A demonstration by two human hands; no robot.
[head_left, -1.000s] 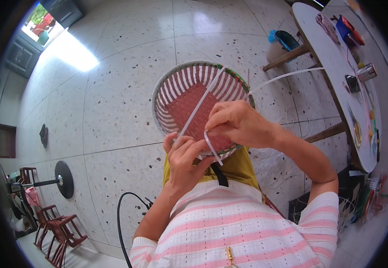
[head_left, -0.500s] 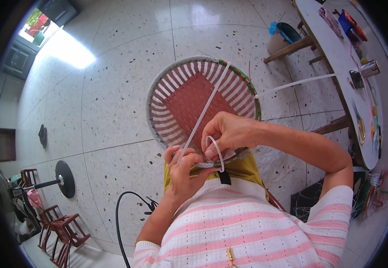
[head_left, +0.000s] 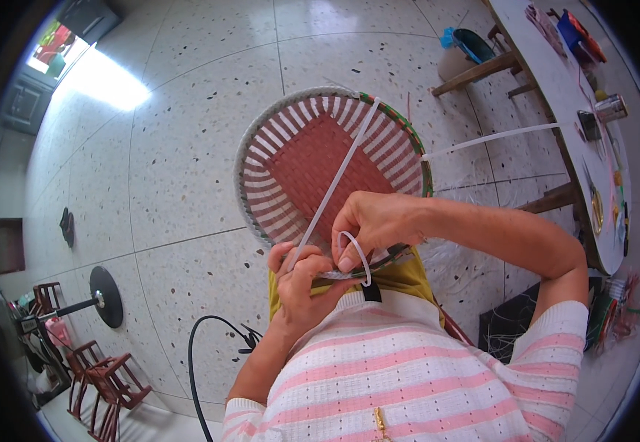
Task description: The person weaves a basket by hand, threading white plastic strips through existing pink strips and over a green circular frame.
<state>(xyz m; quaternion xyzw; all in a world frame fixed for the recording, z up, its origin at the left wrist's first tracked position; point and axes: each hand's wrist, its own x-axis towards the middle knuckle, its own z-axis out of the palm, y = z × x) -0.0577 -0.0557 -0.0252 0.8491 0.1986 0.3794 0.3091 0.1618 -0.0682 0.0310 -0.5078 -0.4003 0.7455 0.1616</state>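
Note:
A round woven basket (head_left: 320,177) with a reddish-brown base and openwork sides rests in front of me, its near rim against my lap. White strip binds the left of its rim; green and dark bits show along the right. One long white plastic strip (head_left: 335,184) crosses the opening from the far rim to the near rim. My left hand (head_left: 305,280) is closed round the near rim and this strip. Just right of it, my right hand (head_left: 368,228) pinches the strip where it bends into a small loop over the rim. Its fingertips sit inside the basket.
A white table (head_left: 556,96) at the right holds scissors (head_left: 596,206), a metal can (head_left: 611,108) and other items. Another white strip (head_left: 493,140) runs from the basket rim toward it. A bin (head_left: 460,59) stands behind; small wooden chairs (head_left: 117,379) and a round black stand base (head_left: 106,297) are left.
The basket has tilted and shifted slightly left. My right hand has moved a little lower, toward the rim, still pinching the strip; my left hand keeps its hold.

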